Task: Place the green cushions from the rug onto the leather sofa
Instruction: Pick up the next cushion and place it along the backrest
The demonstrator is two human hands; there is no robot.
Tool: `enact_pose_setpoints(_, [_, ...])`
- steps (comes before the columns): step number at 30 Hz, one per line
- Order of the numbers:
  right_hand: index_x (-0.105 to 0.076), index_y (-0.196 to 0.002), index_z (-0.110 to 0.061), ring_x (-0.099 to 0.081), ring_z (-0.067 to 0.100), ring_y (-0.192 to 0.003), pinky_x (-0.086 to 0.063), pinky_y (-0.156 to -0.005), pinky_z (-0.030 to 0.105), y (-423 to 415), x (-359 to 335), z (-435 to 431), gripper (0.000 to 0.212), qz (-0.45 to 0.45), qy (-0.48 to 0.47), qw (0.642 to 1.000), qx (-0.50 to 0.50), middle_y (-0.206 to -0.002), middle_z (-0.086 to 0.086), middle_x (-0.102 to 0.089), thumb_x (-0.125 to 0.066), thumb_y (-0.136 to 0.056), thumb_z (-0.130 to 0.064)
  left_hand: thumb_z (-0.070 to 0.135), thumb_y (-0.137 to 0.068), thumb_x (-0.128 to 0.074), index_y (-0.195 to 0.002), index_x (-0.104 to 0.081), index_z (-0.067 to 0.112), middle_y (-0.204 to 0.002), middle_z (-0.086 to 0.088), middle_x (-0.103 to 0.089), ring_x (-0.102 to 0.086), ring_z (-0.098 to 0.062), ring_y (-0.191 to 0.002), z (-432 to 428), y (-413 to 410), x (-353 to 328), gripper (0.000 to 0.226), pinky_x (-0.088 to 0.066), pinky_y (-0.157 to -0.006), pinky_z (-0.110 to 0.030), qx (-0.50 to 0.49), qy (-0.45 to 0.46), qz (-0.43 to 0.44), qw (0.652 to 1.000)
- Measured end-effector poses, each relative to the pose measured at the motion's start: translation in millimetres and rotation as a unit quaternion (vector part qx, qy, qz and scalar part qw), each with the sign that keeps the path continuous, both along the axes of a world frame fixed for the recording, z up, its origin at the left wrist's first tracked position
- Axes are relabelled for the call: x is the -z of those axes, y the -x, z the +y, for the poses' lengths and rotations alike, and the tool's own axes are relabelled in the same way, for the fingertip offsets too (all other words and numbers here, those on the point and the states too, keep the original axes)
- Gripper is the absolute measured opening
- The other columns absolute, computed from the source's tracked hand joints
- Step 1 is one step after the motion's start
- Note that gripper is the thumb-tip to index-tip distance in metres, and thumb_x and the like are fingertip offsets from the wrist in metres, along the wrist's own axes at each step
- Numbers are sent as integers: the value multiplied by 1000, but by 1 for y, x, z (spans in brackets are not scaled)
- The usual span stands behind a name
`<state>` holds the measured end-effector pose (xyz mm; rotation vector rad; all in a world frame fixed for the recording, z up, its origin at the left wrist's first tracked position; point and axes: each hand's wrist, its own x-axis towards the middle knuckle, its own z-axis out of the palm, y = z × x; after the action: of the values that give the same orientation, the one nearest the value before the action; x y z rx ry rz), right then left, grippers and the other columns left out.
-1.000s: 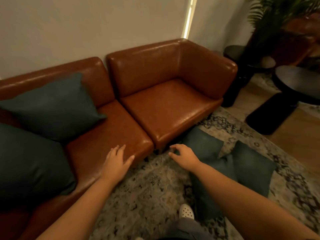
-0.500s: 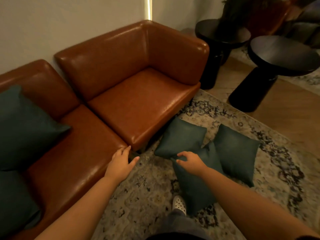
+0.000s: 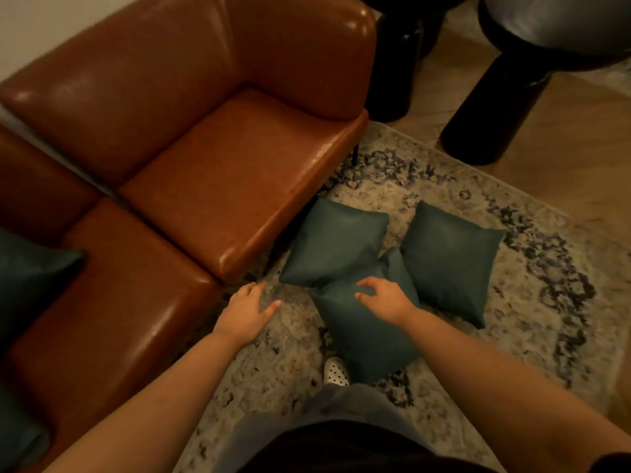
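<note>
Three green cushions lie together on the patterned rug [image 3: 532, 302]: one by the sofa's front edge [image 3: 333, 247], one to the right [image 3: 450, 261], and a near one [image 3: 368, 332] overlapping the other two. My right hand [image 3: 386, 298] hovers over the near cushion with its fingers spread and curled, holding nothing. Above the bare rug, left of the cushions and close to the sofa's corner, my left hand [image 3: 246, 312] is open. The brown leather sofa [image 3: 218, 172] fills the left. Another green cushion [image 3: 30, 274] rests on its left seat.
Two black round side tables [image 3: 505, 93] with thick pedestal legs stand on the wood floor at the upper right, beyond the rug's edge. My white perforated shoe [image 3: 336, 372] is on the rug just beside the near cushion.
My view has tilted down and to the right, so the rug cushions are now centred. Both hands have moved from the sofa's front edge toward the cushions on the rug.
</note>
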<state>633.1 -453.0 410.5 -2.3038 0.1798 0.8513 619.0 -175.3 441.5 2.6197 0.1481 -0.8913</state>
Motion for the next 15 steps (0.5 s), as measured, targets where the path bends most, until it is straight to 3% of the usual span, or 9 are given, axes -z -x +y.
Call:
enact_pose_setpoints(6, [-51,-132,-13,-46,22,-128,-36,-101,27,1,19,-37,42,32,3,999,32,-139,8,-50,-55,-94,-31,53,-94,-42,-150,-25,17,-153,-12,-27,-29,-30,-139,-32,-23,17,68,-29,-112,-40,36,-5,31,999])
enact_pose_setpoints(15, [-53,-131,-12,-46,25,-128,-33,-104,29,0,55,-79,44,61,26,995,70,-137,11,-52,-57,-92,-32,50,-95,-45,-150,-25,15,-153,-15,-27,-26,-31,-140,-80,-53,62,68,-25,-114,-39,93,-1,80,992])
